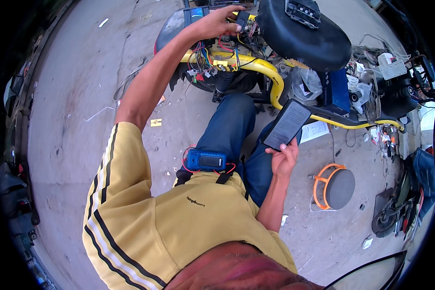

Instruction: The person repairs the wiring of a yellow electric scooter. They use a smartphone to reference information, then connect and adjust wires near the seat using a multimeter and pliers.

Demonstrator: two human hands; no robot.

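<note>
My left hand reaches far forward over the yellow frame of a stripped scooter, its fingers closed round a small black plastic block. Loose colored wires and connectors hang below and beside it. Nearer to me, my right hand holds a smartphone tilted up by its lower end, the screen lit with lines of text. On my lap lies a blue multimeter with red leads.
A black scooter seat carries a black terminal device. A blue box and a clear plastic bag sit along the frame. An orange-framed round stool stands right; a small wheel lies beyond it.
</note>
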